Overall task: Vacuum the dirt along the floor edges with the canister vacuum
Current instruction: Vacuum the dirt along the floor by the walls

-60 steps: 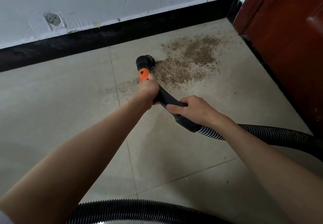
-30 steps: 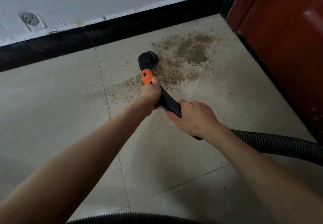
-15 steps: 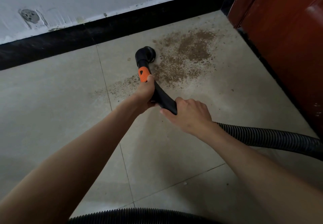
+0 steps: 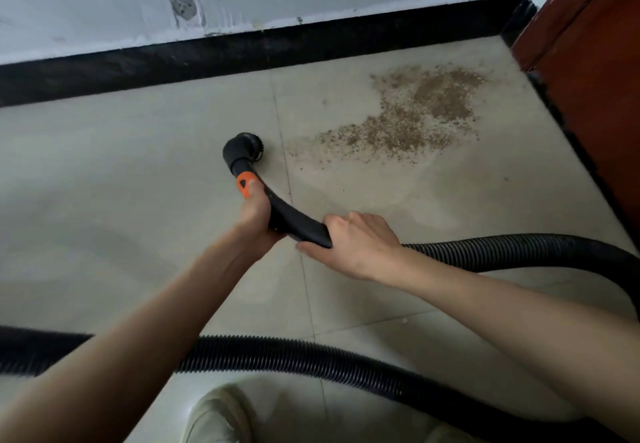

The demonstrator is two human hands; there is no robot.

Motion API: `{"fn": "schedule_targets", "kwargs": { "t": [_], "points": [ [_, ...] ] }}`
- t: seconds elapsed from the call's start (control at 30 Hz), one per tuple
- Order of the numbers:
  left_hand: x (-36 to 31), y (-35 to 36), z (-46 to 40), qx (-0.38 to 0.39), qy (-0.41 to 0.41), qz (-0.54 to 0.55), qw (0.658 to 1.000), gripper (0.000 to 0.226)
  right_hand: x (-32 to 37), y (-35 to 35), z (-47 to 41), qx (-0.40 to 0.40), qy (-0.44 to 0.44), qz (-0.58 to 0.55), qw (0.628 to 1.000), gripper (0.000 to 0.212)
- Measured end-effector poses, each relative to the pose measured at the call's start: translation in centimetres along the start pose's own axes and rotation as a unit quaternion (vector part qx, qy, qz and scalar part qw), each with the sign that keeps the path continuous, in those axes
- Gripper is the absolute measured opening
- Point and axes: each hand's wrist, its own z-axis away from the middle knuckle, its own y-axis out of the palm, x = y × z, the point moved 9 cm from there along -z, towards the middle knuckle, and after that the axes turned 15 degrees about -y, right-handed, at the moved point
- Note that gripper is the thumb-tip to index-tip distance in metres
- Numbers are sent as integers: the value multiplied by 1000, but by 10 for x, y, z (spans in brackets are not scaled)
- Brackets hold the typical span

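Two hands on one vacuum wand (image 4: 294,216): left hand (image 4: 256,214) wraps it just below the orange collar (image 4: 245,182), right hand (image 4: 360,242) curls round the rear end where the one ribbed hose (image 4: 519,252) joins. One dirt patch (image 4: 408,117) sits by the door corner. Compared to half a second ago, the round brush head (image 4: 244,148) has slid left off the dirt onto bare floor (image 4: 104,172), and one shoe (image 4: 221,415) now shows.

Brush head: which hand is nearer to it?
Left. The left hand grips the wand just behind the orange collar, right below the brush head. The right hand holds the wand farther back, where the hose starts.
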Motion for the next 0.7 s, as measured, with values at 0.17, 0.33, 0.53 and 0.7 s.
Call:
{"fn": "schedule_targets", "kwargs": {
  "t": [0.17, 0.33, 0.53, 0.7],
  "points": [
    [-9, -39, 4, -32, 20, 1, 999, 64, 30, 5, -15, 27, -19, -2, 999, 52],
    [-19, -38, 5, -36, 44, -66, 996, 52, 34, 6, -20, 26, 6, -10, 1000, 52],
    [-20, -24, 5, -26, 36, -123, 991, 41, 27, 4, -13, 19, 41, -38, 998, 51],
    [-26, -9, 8, -11, 38, -140, 989, 34, 20, -5, -11, 14, 64, -43, 997, 51]
  ]
}}
